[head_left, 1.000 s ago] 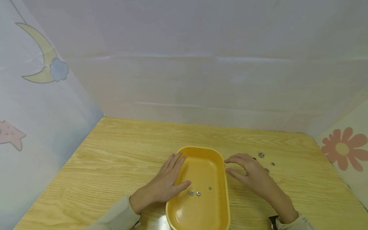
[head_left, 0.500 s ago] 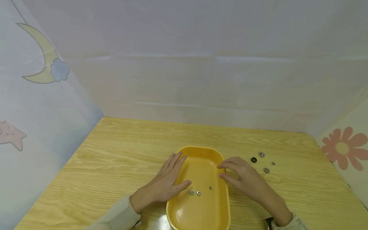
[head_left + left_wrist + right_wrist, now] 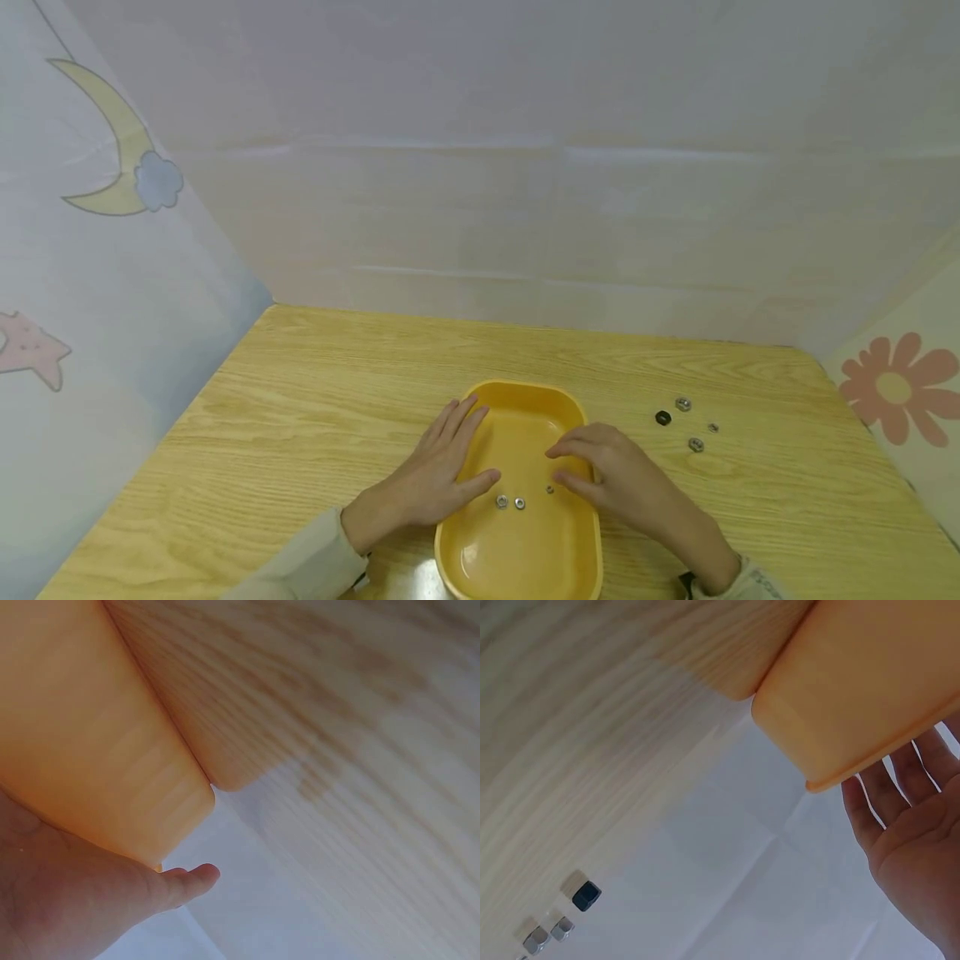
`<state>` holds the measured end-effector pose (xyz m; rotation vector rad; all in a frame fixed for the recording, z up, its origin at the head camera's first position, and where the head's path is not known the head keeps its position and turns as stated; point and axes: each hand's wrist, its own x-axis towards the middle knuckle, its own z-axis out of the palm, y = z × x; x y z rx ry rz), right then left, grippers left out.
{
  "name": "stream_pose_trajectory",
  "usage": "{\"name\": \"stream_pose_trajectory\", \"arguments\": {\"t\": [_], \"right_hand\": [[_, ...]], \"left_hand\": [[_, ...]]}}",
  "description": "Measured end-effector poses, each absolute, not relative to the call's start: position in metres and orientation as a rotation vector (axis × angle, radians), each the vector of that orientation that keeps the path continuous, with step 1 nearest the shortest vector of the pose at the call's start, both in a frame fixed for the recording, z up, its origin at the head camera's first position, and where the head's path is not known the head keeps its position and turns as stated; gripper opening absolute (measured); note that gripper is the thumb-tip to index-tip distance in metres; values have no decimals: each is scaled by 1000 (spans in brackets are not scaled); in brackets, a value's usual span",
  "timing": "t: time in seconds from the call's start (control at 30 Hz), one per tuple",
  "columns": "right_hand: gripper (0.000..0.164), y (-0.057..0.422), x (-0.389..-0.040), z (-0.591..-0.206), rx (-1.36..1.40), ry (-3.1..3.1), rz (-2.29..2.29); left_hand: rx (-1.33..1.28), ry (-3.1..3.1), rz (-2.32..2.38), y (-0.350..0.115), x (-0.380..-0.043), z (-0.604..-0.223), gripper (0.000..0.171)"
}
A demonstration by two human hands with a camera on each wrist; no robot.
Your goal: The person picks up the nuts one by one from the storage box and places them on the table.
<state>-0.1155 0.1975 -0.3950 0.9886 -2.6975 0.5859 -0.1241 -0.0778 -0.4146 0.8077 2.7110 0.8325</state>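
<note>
A yellow tray [image 3: 525,567] stands on the wooden table. Inside it lie a larger silver nut [image 3: 502,502], another silver nut [image 3: 520,503] and a tiny nut [image 3: 550,489]. My left hand [image 3: 423,479] rests over the tray's left rim, fingers spread and fairly straight. Across the right rim reaches my right hand [image 3: 611,475], its thumb and fingers bent but apart, the thumb tip close above the tiny nut. Nothing shows between them. In the right wrist view that hand's fingers [image 3: 911,776] pass over the rim, and their tips are hidden behind the tray wall.
Right of the tray, a black nut [image 3: 663,417] lies on the table [image 3: 337,392] with a silver nut [image 3: 682,404], a second silver nut [image 3: 696,445] and a small nut [image 3: 713,427]. Printed cloth walls [image 3: 480,217] close off the back and sides.
My right hand has moved left from beside the tray to over its inside, uncovering the black nut on the table. My left hand and the nuts have stayed put.
</note>
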Motion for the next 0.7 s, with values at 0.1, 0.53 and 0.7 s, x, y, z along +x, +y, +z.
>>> {"name": "stream_pose_trajectory", "arguments": {"t": [0.1, 0.53, 0.7], "right_hand": [[16, 195, -115, -396, 1008, -2719, 561], [18, 187, -119, -397, 1069, -2842, 522], [17, 184, -120, -395, 1063, -2887, 518]], "left_hand": [[804, 2717, 827, -78, -124, -414, 81], [806, 2716, 825, -78, -124, -414, 82], [809, 2719, 827, -78, -123, -413, 82]]}}
